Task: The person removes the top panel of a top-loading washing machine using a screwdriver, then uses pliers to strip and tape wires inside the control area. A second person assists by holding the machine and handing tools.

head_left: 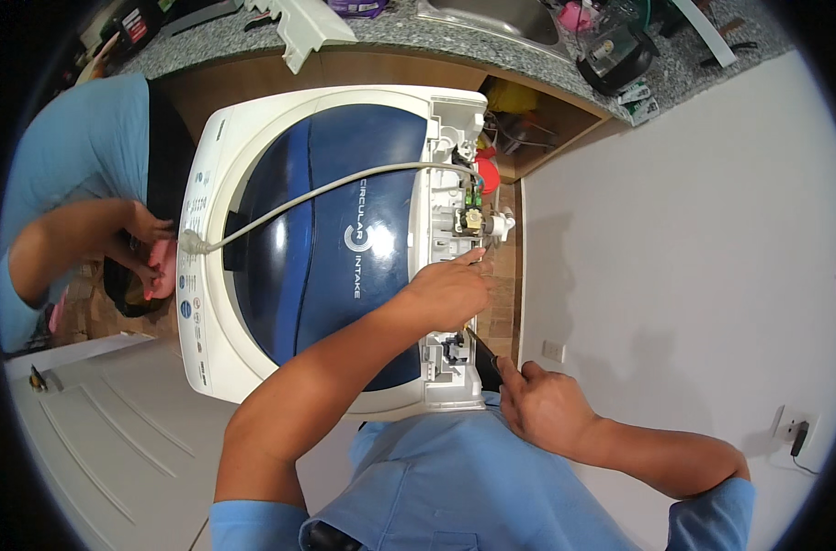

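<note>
A white top-load washing machine [209,349] has a dark blue lid [335,257] and an exposed rear strip [441,358] holding a valve assembly [472,219] and wiring. A pale hose [363,173] lies across the lid to the valve area. My left hand [450,292] rests on the rear strip below the valve, index finger stretched out, other fingertips partly hidden. My right hand [542,409] grips a black tool [484,347], its tip in the strip's lower part.
A co-worker [73,174] bends at the left, hands on a pink item [163,271]. A granite counter [390,41] with a sink [491,20], white plastic piece [299,28] and black appliance [615,60] runs behind. A white wall [684,230] with outlets stands right.
</note>
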### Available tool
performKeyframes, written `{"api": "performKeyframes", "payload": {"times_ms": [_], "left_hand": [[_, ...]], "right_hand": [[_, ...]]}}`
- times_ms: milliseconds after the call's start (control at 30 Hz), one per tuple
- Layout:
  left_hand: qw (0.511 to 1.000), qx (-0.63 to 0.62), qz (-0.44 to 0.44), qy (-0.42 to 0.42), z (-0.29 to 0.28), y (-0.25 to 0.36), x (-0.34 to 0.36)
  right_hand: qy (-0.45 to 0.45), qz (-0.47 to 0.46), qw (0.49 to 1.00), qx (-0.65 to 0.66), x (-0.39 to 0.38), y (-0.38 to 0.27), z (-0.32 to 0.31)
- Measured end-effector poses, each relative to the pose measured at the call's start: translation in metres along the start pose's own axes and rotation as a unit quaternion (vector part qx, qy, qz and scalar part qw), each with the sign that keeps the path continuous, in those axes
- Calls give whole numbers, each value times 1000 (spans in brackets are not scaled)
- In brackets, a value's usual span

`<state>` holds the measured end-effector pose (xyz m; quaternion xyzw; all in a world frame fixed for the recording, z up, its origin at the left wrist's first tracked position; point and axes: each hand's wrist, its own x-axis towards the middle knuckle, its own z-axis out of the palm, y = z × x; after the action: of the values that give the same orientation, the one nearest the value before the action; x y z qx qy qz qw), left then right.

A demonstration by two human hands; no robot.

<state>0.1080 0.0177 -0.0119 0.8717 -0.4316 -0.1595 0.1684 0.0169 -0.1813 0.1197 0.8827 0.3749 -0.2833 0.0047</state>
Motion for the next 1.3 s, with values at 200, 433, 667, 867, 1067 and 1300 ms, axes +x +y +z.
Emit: {"api": "performKeyframes", "payload": {"times_ms": [200, 433, 667, 867, 1067, 1300], "left_hand": [[999, -14, 22, 34, 7, -4, 1], [999, -30, 19, 32, 6, -4, 1], [999, -37, 16, 22, 2, -7, 3], [999, -20, 29, -6, -18, 1, -2], [998, -61, -19, 12, -13, 8, 2], [995, -22, -43, -85, -29, 13, 11]], "right_hand": [[20, 72, 992, 101, -3, -5, 18], [83, 181, 937, 286, -10, -15, 58], [113, 204, 920, 316, -9, -11, 49], [112, 168, 920, 335, -16, 23, 20], [76, 125, 906, 398, -6, 82, 9], [46, 23, 910, 412, 17, 138, 20]]}}
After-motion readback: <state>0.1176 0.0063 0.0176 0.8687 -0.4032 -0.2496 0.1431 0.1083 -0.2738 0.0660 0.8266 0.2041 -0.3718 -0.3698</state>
